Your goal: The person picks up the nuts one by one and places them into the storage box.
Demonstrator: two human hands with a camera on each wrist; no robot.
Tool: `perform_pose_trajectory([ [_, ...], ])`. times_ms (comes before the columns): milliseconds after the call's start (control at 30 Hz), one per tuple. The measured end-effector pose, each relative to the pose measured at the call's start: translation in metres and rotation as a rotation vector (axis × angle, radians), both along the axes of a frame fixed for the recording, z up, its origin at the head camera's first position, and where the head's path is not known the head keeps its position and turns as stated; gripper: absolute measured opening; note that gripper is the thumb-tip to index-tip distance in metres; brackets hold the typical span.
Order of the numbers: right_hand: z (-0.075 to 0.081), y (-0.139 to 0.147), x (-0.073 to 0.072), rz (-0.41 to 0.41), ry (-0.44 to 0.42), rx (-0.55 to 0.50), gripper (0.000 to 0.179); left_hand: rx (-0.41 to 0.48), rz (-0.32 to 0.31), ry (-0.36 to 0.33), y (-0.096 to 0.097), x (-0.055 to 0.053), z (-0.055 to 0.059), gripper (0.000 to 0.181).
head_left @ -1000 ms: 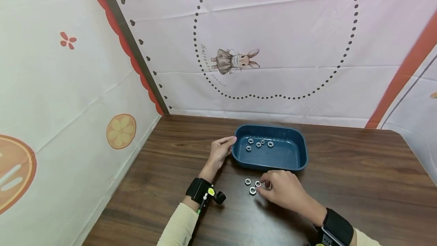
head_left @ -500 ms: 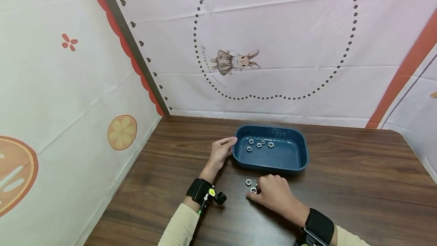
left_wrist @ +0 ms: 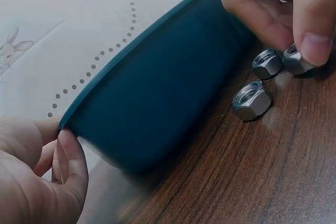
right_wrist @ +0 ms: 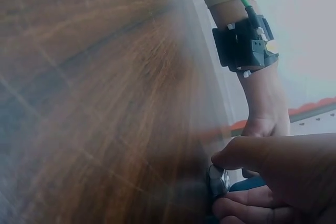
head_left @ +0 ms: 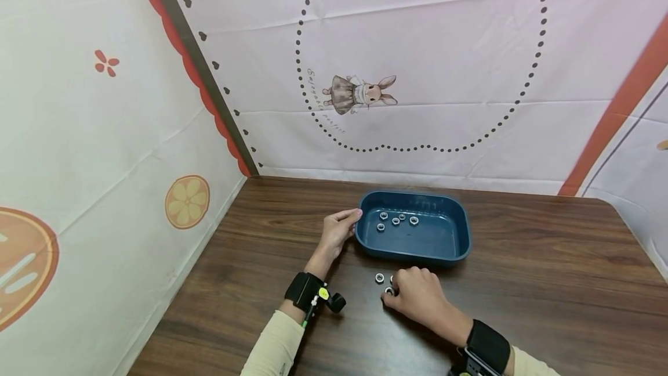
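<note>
My left hand pinches the left rim of a blue rectangular tray, thumb against fingers in the left wrist view. Several metal hex nuts lie inside the tray. In front of the tray, my right hand pinches a hex nut between thumb and fingers, low over the table. The same nut shows between the fingertips in the right wrist view. Two other nuts are close by: one nut stands apart to the left, and another nut sits right beside the held one.
The brown wood-grain table runs back to a printed white cloth hanging behind it. Another cloth hangs along the left side. Both wrists wear black straps with cameras.
My right hand has moved left over the loose nuts and its fingers have closed on the nearest one, shifting it slightly right. The left hand and the tray have stayed in place.
</note>
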State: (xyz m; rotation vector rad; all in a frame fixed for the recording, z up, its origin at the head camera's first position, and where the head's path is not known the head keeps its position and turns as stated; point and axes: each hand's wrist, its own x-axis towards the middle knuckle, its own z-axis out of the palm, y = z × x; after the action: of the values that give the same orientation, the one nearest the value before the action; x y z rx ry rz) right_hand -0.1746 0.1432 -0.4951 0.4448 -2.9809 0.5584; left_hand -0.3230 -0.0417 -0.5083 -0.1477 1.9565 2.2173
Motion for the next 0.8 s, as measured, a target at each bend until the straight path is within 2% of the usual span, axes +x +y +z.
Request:
perform_pose_trajectory([
  [300,0.007,0.005,0.005,0.022,0.001,-0.049,0.059,0.001,-0.007,0.001,0.0,-0.001,-0.002,0.033],
  [400,0.015,0.01,0.007,0.048,-0.007,-0.079,0.05,0.0,-0.004,0.002,-0.001,-0.002,-0.002,0.032],
  [533,0.033,0.022,0.004,0.116,-0.03,-0.13,0.029,0.0,-0.005,-0.006,-0.001,-0.002,-0.001,0.032],
  [667,0.055,0.037,-0.01,0.212,-0.021,-0.128,0.016,0.002,0.002,-0.011,-0.001,-0.001,0.0,0.032],
  [800,0.074,0.055,-0.037,0.311,-0.002,-0.077,0.011,0.004,0.004,-0.012,0.0,0.0,0.001,0.031],
])
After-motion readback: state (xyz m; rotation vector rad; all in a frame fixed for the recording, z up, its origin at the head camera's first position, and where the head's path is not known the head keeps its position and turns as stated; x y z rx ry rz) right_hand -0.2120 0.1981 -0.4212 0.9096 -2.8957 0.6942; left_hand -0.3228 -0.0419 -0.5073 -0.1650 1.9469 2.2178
